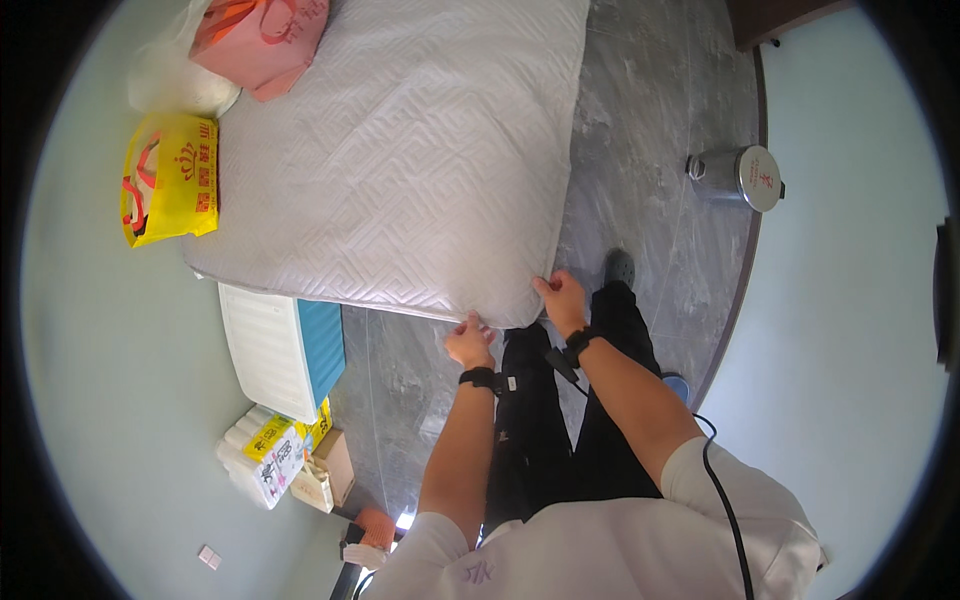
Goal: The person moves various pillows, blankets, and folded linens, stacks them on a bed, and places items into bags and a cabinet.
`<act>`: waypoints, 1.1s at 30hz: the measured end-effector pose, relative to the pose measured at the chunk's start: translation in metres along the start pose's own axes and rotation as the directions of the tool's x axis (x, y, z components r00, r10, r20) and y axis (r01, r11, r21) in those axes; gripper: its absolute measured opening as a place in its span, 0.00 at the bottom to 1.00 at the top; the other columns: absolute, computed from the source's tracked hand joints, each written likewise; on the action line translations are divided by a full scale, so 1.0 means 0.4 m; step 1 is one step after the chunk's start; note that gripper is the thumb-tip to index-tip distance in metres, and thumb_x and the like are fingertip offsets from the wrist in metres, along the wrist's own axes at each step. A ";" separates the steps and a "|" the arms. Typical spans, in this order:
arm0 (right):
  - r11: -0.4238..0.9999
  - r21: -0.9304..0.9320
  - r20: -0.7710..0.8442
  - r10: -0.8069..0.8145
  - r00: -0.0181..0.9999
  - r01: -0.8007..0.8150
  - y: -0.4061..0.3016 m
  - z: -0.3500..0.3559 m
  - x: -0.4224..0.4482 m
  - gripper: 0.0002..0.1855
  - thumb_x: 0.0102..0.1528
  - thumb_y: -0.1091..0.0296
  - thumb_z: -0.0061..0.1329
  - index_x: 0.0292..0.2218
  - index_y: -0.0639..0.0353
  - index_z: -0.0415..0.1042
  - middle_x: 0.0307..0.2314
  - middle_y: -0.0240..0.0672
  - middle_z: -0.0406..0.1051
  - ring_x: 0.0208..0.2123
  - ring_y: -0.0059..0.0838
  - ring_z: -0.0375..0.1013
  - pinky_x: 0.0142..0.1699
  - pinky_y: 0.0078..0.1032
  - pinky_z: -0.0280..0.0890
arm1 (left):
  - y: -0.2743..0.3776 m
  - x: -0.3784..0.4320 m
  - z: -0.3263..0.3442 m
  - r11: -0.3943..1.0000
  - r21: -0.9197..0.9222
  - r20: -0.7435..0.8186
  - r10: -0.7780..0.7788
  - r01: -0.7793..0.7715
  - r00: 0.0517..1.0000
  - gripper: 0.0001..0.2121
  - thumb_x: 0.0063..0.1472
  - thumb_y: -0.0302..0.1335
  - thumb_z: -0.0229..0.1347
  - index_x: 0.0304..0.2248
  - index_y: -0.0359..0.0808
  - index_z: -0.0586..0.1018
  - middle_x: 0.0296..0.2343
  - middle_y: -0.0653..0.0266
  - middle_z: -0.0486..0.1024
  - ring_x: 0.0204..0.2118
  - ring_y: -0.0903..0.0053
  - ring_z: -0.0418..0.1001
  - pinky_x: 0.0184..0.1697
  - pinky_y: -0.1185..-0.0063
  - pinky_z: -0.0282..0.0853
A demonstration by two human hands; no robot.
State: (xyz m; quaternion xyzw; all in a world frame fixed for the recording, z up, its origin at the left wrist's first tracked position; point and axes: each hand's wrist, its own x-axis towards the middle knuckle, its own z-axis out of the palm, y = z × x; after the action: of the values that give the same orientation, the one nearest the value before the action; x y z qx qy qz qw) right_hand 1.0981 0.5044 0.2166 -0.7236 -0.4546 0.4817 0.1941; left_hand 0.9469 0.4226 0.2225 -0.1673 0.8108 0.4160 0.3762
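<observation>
A light grey quilted mattress cover (405,172) lies over a bed in front of me, its near corner rounded and slightly wrinkled. At the near edge, my left hand (470,343) pinches the cover's border, thumb on top and fingers curled below. My right hand (564,301) grips the border on the other side of the same corner, between thumb and fingers. Both wrists wear black straps with small devices. The fingertips under the edge are partly hidden.
A yellow bag (184,180) and pink bag (266,45) stand along the bed's left side. A white-lidded blue storage box (262,352), paper roll packs (266,450) and a cardboard box (339,465) line the left wall. A metal pedal bin (727,178) stands right on grey floor tiles (637,112).
</observation>
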 end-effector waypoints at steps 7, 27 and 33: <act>0.999 0.049 -0.003 -0.004 1.000 0.004 -0.002 -0.017 -0.001 0.16 0.47 0.63 0.54 0.23 0.68 0.67 0.17 0.42 0.69 0.19 0.36 0.65 0.29 0.30 0.61 | -0.012 -0.007 0.039 0.980 0.166 -0.046 0.119 -0.110 0.992 0.14 0.55 0.29 0.57 0.30 0.23 0.70 0.18 0.58 0.71 0.15 0.74 0.69 0.18 0.78 0.69; 0.898 0.330 0.512 0.088 0.854 -0.291 0.183 0.081 -0.104 0.14 0.54 0.66 0.48 0.38 0.68 0.70 0.29 0.33 0.72 0.31 0.21 0.68 0.40 0.20 0.63 | -0.096 0.033 -0.051 0.973 0.019 0.646 -0.187 0.229 0.741 0.19 0.62 0.36 0.50 0.46 0.33 0.63 0.46 0.61 0.66 0.48 0.70 0.65 0.55 0.67 0.59; 0.147 0.713 0.629 0.299 0.718 -0.685 0.228 0.150 -0.098 0.23 0.55 0.50 0.37 0.41 0.62 0.68 0.37 0.36 0.68 0.39 0.29 0.67 0.46 0.29 0.60 | -0.093 0.150 -0.116 0.759 0.465 0.802 -0.142 -0.457 0.581 0.13 0.60 0.25 0.47 0.45 0.32 0.66 0.44 0.59 0.67 0.48 0.68 0.64 0.53 0.67 0.62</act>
State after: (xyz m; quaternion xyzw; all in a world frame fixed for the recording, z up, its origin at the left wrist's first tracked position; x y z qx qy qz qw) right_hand 1.0839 0.4152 0.1437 -0.4934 0.1430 0.7999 0.3103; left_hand 0.9070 0.3659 0.1742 0.2516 0.6544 0.1826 0.6892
